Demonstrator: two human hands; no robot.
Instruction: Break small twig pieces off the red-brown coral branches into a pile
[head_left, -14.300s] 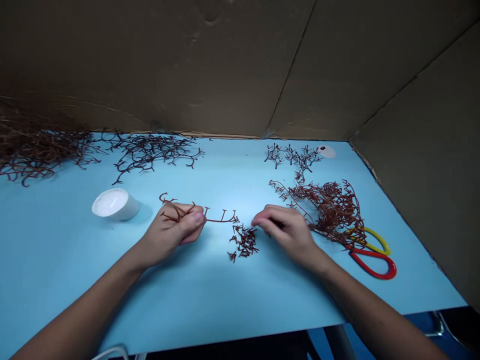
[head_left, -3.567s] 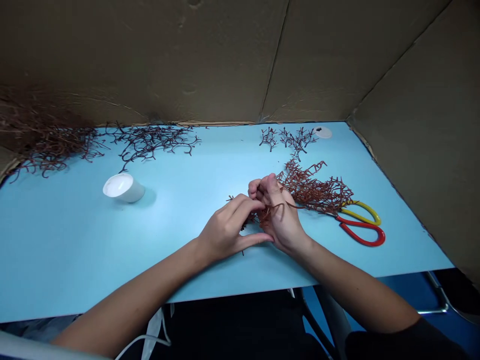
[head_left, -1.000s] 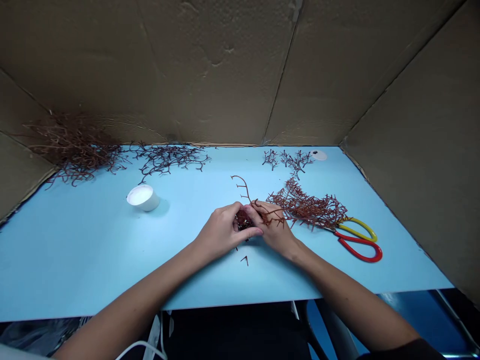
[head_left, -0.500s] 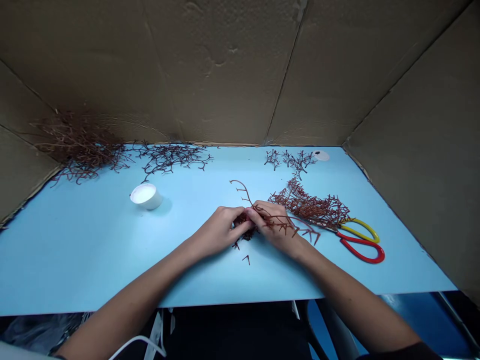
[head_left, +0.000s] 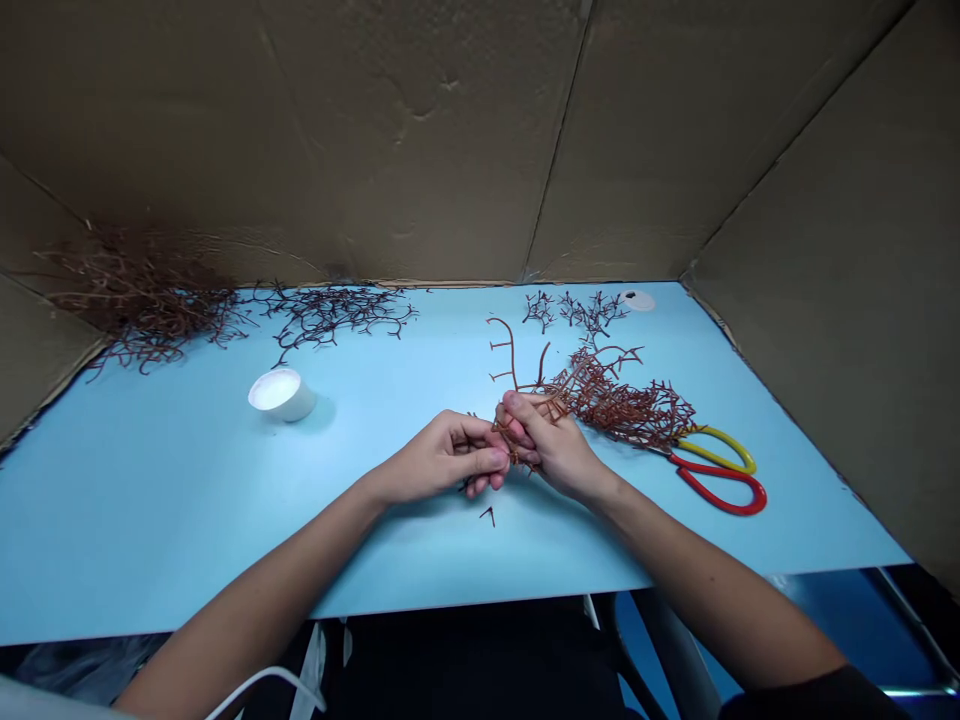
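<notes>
My right hand (head_left: 561,448) is closed on a thin, reddish-brown branched twig (head_left: 513,352), which curves up above the thumb with short side prongs. Fingers of my left hand (head_left: 439,458) pinch the lower part of the same brown twig, close against the right fingertips. Darker bits poke out under both hands, partly hidden. Just below lies a small V-shaped twig piece (head_left: 491,515). Beyond the right hand is a heap of reddish-brown twigs (head_left: 637,408), with scissors (head_left: 739,511) lying against it, one handle loop red and the other yellow; their blades are mostly covered.
A white cup (head_left: 283,396) stands left of the hands. Along the back lie a large tangled twig pile (head_left: 161,310), darker twigs (head_left: 337,312), small branched pieces (head_left: 592,312) and a white disc (head_left: 639,301) with a dark spot. Cardboard walls (head_left: 420,190) enclose the blue tabletop (head_left: 150,520).
The twig in my right hand has swung from trailing rightward over the hand to standing up above it. My right hand has turned, and the left fingers have shifted their pinch.
</notes>
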